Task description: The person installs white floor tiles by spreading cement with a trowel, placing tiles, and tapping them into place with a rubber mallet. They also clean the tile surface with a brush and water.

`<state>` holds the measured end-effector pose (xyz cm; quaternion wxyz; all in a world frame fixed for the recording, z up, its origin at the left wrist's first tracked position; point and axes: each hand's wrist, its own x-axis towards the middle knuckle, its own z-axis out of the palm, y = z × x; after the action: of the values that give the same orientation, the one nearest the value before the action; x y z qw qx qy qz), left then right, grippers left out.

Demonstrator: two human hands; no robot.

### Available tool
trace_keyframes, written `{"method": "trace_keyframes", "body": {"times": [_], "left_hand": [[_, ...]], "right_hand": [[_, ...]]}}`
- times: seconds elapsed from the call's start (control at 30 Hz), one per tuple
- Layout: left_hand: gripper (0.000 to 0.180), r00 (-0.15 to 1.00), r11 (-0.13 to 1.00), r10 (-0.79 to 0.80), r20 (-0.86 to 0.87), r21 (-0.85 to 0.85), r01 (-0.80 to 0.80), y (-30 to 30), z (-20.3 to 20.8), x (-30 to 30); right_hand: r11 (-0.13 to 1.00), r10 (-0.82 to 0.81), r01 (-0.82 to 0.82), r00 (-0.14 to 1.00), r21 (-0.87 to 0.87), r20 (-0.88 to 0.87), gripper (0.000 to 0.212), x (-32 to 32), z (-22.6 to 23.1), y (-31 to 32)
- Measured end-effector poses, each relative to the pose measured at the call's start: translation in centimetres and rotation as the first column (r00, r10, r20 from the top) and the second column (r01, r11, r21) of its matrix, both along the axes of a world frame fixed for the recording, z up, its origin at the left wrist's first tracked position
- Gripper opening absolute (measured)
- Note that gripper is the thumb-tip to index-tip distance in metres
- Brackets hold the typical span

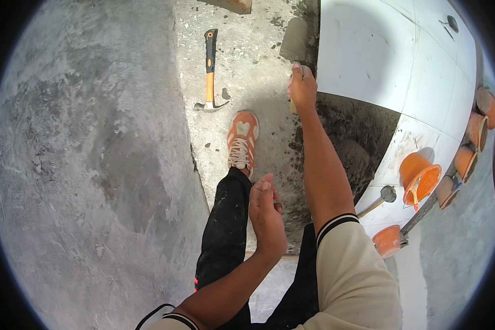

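Observation:
My right hand (303, 88) is closed around the handle of a trowel. The grey trowel blade (295, 39) points away from me, close to the edge of the white tiles (363, 49). Just below that hand, a patch of dark, loose mortar (357, 132) fills the gap between the tiles. My left hand (267, 214) hovers above my lower leg, loosely cupped with nothing seen in it. On the concrete at the far left of my shoe lies a claw hammer (210, 71) with a black and orange handle.
An orange bucket (415, 173) stands on the tiles at right, with a mallet (388, 193) beside it. A smaller orange tub (388, 242) is nearer me. Several pots (477, 131) line the right side. A rough grey surface (93, 165) spans the left.

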<state>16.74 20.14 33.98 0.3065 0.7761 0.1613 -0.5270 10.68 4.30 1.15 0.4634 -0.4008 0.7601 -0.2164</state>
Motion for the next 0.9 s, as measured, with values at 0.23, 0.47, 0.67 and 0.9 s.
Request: {"method": "trace_keyframes", "body": {"times": [0.23,0.47,0.67,0.9], "left_hand": [[0.039,1.000,1.000,0.006,-0.016,-0.025,-0.006,-0.5,-0.1,0.5],[0.040,1.000,1.000,0.015,-0.013,-0.015,-0.015,-0.5,-0.1,0.4],[0.041,1.000,1.000,-0.013,-0.028,-0.027,0.013,-0.1,0.3,-0.2],[0.042,1.000,0.998,0.014,-0.013,-0.068,-0.015,0.8,0.1,-0.6]], "right_hand": [[0.999,0.030,-0.027,0.996,0.041,-0.083,0.051,0.5,1.5,-2.5],[0.998,-0.067,0.065,0.969,-0.016,-0.237,0.053,2.4,2.7,-3.1],[0.997,-0.070,0.056,0.948,-0.051,-0.311,0.053,2.3,2.8,-1.1],[0.922,-0.385,0.380,0.889,0.070,0.248,0.041,-1.5,8.5,13.6]]}}
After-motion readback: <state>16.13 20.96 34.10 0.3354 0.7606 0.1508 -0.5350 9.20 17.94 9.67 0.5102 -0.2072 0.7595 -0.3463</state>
